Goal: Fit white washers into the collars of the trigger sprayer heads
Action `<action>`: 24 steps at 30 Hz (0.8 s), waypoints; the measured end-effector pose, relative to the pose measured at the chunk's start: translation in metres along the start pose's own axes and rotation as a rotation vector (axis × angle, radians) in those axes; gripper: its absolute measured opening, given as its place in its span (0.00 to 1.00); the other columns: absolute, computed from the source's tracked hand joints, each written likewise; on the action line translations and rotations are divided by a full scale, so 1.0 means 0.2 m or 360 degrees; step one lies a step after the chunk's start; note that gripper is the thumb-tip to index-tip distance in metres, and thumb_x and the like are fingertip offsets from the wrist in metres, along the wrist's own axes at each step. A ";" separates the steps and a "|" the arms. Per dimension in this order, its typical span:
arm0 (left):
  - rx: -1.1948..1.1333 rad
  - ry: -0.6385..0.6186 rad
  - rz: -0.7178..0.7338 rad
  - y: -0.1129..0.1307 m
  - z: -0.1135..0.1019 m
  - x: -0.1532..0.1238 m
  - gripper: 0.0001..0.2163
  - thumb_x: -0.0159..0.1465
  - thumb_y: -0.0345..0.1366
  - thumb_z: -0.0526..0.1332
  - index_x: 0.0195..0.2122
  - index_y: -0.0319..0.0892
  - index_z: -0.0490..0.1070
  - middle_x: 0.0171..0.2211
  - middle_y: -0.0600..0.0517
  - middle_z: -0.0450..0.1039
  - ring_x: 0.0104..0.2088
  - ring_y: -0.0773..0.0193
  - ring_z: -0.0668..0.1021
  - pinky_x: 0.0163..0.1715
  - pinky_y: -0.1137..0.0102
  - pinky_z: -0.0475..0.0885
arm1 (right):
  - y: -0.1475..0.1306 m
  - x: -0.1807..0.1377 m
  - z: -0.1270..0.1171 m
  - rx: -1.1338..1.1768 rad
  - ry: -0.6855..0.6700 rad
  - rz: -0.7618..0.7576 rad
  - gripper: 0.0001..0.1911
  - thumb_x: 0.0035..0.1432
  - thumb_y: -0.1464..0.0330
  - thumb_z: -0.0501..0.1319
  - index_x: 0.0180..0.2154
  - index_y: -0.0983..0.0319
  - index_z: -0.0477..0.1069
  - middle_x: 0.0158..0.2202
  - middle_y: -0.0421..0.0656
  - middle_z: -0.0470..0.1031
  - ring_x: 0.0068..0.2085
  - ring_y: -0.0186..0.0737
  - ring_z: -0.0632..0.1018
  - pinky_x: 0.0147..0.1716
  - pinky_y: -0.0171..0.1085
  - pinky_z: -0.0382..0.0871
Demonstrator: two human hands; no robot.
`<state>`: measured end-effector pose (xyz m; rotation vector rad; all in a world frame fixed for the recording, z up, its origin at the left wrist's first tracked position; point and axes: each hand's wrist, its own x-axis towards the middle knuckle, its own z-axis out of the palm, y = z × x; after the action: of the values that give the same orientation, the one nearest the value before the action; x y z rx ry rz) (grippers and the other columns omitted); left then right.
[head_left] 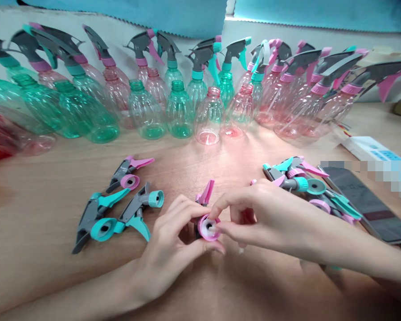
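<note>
My left hand (pixel 175 238) is wrapped round a grey spray head with a pink trigger and pink screw cap (pixel 207 227), its cap turned toward me. My right hand (pixel 257 214) pinches the rim of that pink cap with thumb and forefinger. Both hands meet over the middle of the wooden table (pixel 53 276). Left of them lie three loose spray heads, one pink-capped (pixel 128 174) and two teal-capped (pixel 100 218). A pile of several more spray heads (pixel 304 183) lies just right of my right hand.
A long row of green and pink clear bottles (pixel 178 109) stands along the back of the table, some fitted with spray heads, some uncapped. A dark phone (pixel 367 203) and a white power strip (pixel 370 149) lie at the right edge.
</note>
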<state>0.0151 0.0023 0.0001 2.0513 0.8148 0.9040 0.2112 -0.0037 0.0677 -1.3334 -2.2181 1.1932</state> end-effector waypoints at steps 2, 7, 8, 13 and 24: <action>0.0014 -0.0006 -0.0011 0.00 0.00 0.00 0.11 0.55 0.37 0.69 0.38 0.43 0.71 0.32 0.53 0.73 0.34 0.62 0.71 0.33 0.69 0.66 | 0.01 0.01 0.01 0.0042 -0.0044 -0.0022 0.04 0.57 0.69 0.59 0.32 0.60 0.73 0.20 0.32 0.74 0.20 0.26 0.71 0.22 0.27 0.60; 0.0040 -0.0052 -0.0019 0.01 0.00 0.00 0.11 0.54 0.36 0.70 0.35 0.42 0.71 0.31 0.54 0.72 0.33 0.63 0.70 0.33 0.70 0.65 | 0.03 0.02 0.02 -0.0098 0.0013 -0.0139 0.03 0.56 0.68 0.61 0.30 0.60 0.71 0.18 0.32 0.69 0.19 0.26 0.65 0.19 0.28 0.54; 0.0034 -0.0063 -0.0009 0.01 0.00 0.00 0.11 0.54 0.36 0.70 0.36 0.42 0.71 0.30 0.54 0.72 0.33 0.64 0.70 0.33 0.70 0.65 | 0.03 0.02 0.02 -0.0149 0.0023 -0.0167 0.04 0.56 0.69 0.60 0.29 0.60 0.71 0.18 0.31 0.68 0.19 0.26 0.65 0.19 0.28 0.53; 0.0005 -0.0098 0.0028 0.02 0.00 0.01 0.11 0.54 0.33 0.70 0.36 0.43 0.72 0.29 0.55 0.71 0.33 0.65 0.70 0.32 0.72 0.65 | 0.03 0.03 0.01 -0.0353 -0.0019 -0.0340 0.04 0.57 0.71 0.60 0.31 0.60 0.73 0.25 0.33 0.73 0.24 0.27 0.69 0.26 0.29 0.58; -0.0057 -0.0100 -0.0030 0.03 0.00 0.02 0.08 0.55 0.33 0.69 0.35 0.42 0.73 0.29 0.55 0.72 0.32 0.65 0.71 0.32 0.71 0.65 | 0.04 0.04 -0.01 -0.0388 -0.0061 -0.0447 0.08 0.61 0.72 0.58 0.33 0.60 0.76 0.34 0.39 0.77 0.36 0.33 0.75 0.36 0.33 0.64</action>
<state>0.0190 0.0022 0.0055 2.0275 0.7773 0.8339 0.2127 0.0056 0.0607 -1.0373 -2.5402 0.8786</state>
